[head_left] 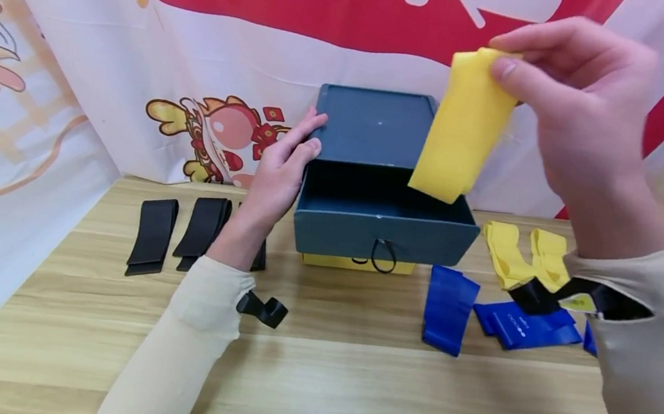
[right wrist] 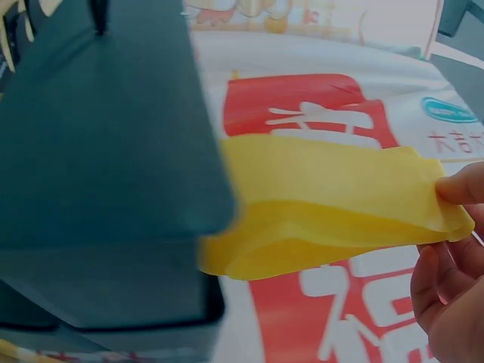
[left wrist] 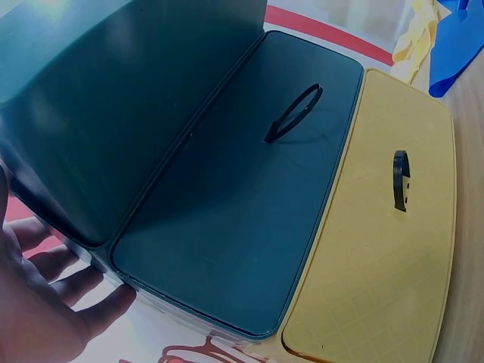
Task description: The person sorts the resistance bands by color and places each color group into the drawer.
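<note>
My right hand pinches one end of a folded yellow resistance band between thumb and fingers. The band hangs down over the right part of a pulled-out dark teal drawer, whose inside is dark. In the right wrist view the far end of the band overlaps the drawer's edge. My left hand rests against the left side of the drawer cabinet, fingers extended along it. Under the pulled-out drawer, the left wrist view shows a closed teal drawer and a yellow one, each with a black loop pull.
Black folded bands lie on the wooden table to the left. On the right are two more yellow bands and several blue bands. A printed red and white cloth hangs close behind the cabinet.
</note>
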`<state>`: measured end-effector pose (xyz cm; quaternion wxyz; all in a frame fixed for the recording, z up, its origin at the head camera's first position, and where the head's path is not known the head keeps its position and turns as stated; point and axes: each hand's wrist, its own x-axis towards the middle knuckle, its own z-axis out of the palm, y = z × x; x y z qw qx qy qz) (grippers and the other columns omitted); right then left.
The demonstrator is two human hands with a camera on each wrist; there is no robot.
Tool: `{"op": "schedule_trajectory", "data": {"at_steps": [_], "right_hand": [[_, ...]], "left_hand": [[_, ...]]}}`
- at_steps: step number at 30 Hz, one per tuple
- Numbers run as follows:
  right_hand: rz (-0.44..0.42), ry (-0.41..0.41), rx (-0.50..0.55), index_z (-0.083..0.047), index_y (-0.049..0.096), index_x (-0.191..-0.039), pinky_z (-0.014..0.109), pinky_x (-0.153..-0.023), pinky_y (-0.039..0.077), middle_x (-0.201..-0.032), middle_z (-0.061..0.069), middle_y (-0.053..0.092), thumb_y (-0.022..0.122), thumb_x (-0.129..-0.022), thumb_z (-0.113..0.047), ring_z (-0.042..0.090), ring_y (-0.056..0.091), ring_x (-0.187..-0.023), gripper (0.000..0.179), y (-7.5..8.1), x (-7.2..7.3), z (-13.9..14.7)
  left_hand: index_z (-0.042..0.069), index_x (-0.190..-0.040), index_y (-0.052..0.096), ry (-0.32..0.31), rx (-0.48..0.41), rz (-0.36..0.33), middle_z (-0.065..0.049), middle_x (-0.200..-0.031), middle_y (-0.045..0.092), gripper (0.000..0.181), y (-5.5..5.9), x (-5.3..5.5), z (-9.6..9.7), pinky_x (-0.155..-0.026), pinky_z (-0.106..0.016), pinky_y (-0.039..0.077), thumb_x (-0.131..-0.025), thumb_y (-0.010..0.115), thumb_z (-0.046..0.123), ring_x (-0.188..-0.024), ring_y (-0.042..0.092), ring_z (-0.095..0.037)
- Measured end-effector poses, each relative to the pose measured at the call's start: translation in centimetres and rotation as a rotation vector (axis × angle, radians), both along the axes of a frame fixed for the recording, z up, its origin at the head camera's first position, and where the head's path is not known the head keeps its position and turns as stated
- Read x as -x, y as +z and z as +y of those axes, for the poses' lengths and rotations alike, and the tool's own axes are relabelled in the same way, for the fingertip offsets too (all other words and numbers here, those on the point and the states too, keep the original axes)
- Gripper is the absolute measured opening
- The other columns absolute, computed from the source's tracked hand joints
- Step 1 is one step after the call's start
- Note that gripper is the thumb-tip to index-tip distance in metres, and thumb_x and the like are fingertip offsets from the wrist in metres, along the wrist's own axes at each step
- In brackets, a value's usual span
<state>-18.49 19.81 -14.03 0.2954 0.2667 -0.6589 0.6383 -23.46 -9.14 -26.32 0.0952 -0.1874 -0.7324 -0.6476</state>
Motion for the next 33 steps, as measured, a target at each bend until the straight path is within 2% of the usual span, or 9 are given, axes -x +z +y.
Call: {"op": "schedule_trajectory", "data": {"at_steps": [1, 5, 10, 13, 17, 21, 26, 30, 33], "right_hand": [[-0.036, 0.009, 0.009, 0.007, 0.078, -0.113, 0.024, -0.100, 0.059, -0.117, 0.017, 0.077, 0.085, -0.089, -0.012, 0.030, 0.072, -0.108, 0.031, -0.2, 0.1, -0.2], [-0.110, -0.028, -0.072, 0.000, 0.080, -0.115, 0.022, -0.098, 0.060, -0.118, 0.011, 0.078, 0.084, -0.091, -0.016, 0.027, 0.073, -0.110, 0.029, -1.3, 0.6, -0.8], [-0.146, -0.042, -0.169, -0.004, 0.080, -0.117, 0.021, -0.096, 0.060, -0.119, 0.008, 0.079, 0.081, -0.094, -0.018, 0.027, 0.074, -0.108, 0.028, -2.6, 0.8, -1.0], [-0.142, -0.064, -0.248, -0.005, 0.080, -0.118, 0.020, -0.095, 0.060, -0.118, 0.008, 0.078, 0.078, -0.096, -0.018, 0.025, 0.075, -0.105, 0.026, -3.3, 0.4, -0.8], [-0.135, -0.105, -0.365, -0.007, 0.080, -0.117, 0.018, -0.085, 0.060, -0.114, 0.004, 0.078, 0.075, -0.097, -0.013, 0.021, 0.074, -0.092, 0.021, -4.5, -0.7, -0.4], [-0.159, -0.078, -0.392, -0.005, 0.080, -0.116, 0.017, -0.077, 0.059, -0.109, 0.001, 0.079, 0.075, -0.096, -0.006, 0.018, 0.071, -0.083, 0.021, -5.7, -2.0, 0.1], [-0.165, -0.052, -0.416, -0.005, 0.081, -0.115, 0.017, -0.077, 0.061, -0.108, 0.002, 0.079, 0.076, -0.094, -0.002, 0.018, 0.073, -0.085, 0.021, -6.5, -3.4, 0.3], [-0.119, -0.080, -0.473, -0.006, 0.081, -0.114, 0.016, -0.077, 0.060, -0.108, -0.003, 0.079, 0.077, -0.092, 0.000, 0.018, 0.071, -0.086, 0.023, -7.0, -3.7, 0.6], [-0.084, -0.097, -0.528, -0.008, 0.082, -0.114, 0.014, -0.070, 0.055, -0.104, -0.009, 0.078, 0.079, -0.091, 0.000, 0.015, 0.066, -0.081, 0.024, -7.3, -3.2, 1.0]], "left_hand": [[0.021, -0.158, 0.052, 0.001, 0.000, -0.001, 0.015, -0.173, 0.033, 0.046, 0.0, 0.0, 0.0, -0.133, -0.031, 0.027, -0.113, 0.047, 0.028, -0.161, 0.027, -0.001], [0.021, -0.159, 0.052, 0.001, 0.004, -0.007, 0.016, -0.173, 0.032, 0.046, 0.1, -0.1, 0.0, -0.133, -0.032, 0.027, -0.113, 0.046, 0.028, -0.161, 0.027, -0.001], [0.021, -0.159, 0.051, -0.004, 0.006, -0.008, 0.016, -0.174, 0.032, 0.047, 0.2, -0.3, 0.0, -0.133, -0.034, 0.027, -0.113, 0.046, 0.028, -0.162, 0.026, -0.003], [0.021, -0.159, 0.051, -0.005, 0.008, -0.006, 0.015, -0.174, 0.032, 0.047, 0.2, -0.2, 0.0, -0.133, -0.033, 0.027, -0.113, 0.046, 0.028, -0.161, 0.026, -0.002], [0.021, -0.159, 0.051, -0.003, 0.008, 0.000, 0.015, -0.174, 0.032, 0.047, 0.1, -0.2, 0.1, -0.133, -0.032, 0.027, -0.113, 0.046, 0.027, -0.161, 0.026, -0.002], [0.021, -0.159, 0.051, -0.003, 0.003, -0.002, 0.015, -0.174, 0.032, 0.047, 0.0, -0.1, 0.2, -0.133, -0.032, 0.027, -0.113, 0.046, 0.027, -0.161, 0.026, -0.001], [0.020, -0.159, 0.051, -0.002, -0.004, 0.005, 0.014, -0.174, 0.032, 0.047, 0.0, -0.2, 0.1, -0.133, -0.031, 0.027, -0.113, 0.046, 0.027, -0.161, 0.026, 0.000], [0.020, -0.159, 0.051, -0.005, -0.001, 0.002, 0.014, -0.174, 0.032, 0.047, 0.0, -0.2, 0.2, -0.133, -0.031, 0.026, -0.113, 0.046, 0.026, -0.161, 0.025, 0.000], [0.020, -0.159, 0.051, -0.002, 0.001, 0.005, 0.014, -0.174, 0.032, 0.047, 0.1, -0.1, 0.2, -0.133, -0.031, 0.026, -0.113, 0.046, 0.026, -0.161, 0.026, -0.001]]}}
